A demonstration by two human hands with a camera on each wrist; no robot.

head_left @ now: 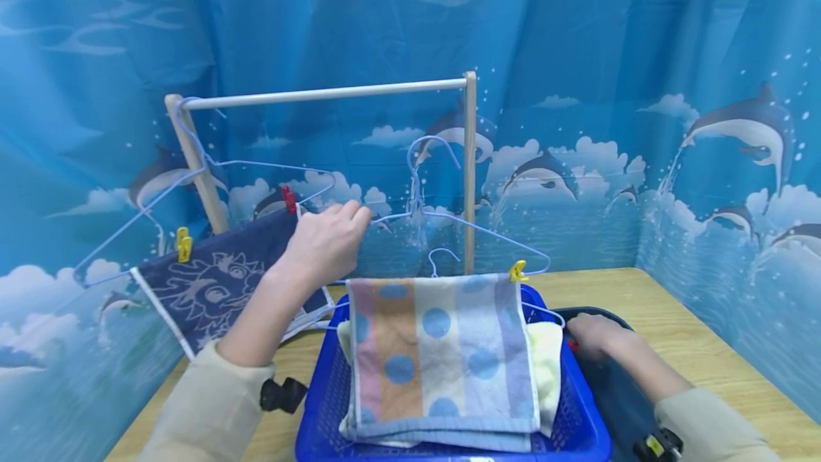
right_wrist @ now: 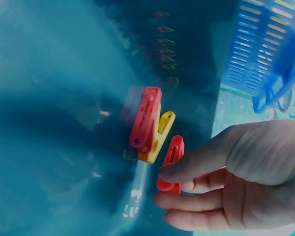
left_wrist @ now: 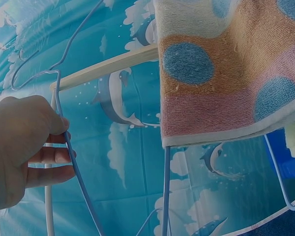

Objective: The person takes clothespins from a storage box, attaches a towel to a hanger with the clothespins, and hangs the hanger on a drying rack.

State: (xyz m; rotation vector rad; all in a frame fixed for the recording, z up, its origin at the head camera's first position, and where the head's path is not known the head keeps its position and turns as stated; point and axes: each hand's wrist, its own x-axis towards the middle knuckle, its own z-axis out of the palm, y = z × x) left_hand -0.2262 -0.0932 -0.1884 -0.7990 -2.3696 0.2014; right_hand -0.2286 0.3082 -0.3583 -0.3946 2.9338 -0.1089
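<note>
My left hand (head_left: 330, 241) grips one arm of a blue wire hanger (head_left: 484, 228). From its lower bar hangs a striped towel with blue dots (head_left: 442, 348), pinned at the right corner by a yellow clothespin (head_left: 518, 271). In the left wrist view, the hanger wire passes between thumb and fingers of the left hand (left_wrist: 29, 142). Down in a dark basin (head_left: 616, 398), my right hand (head_left: 603, 337) pinches a red clothespin (right_wrist: 173, 160) between thumb and fingers. Beside it in the basin lie another red clothespin (right_wrist: 146, 115) and a yellow one (right_wrist: 162, 130).
A rack with a white rail (head_left: 333, 93) stands at the back. Another hanger (head_left: 141, 212) on its left end carries a navy cloth (head_left: 212, 276), clipped with a yellow and a red clothespin. Below the towel, a blue basket (head_left: 580, 412) holds pale yellow fabric (head_left: 545, 369) and more hangers.
</note>
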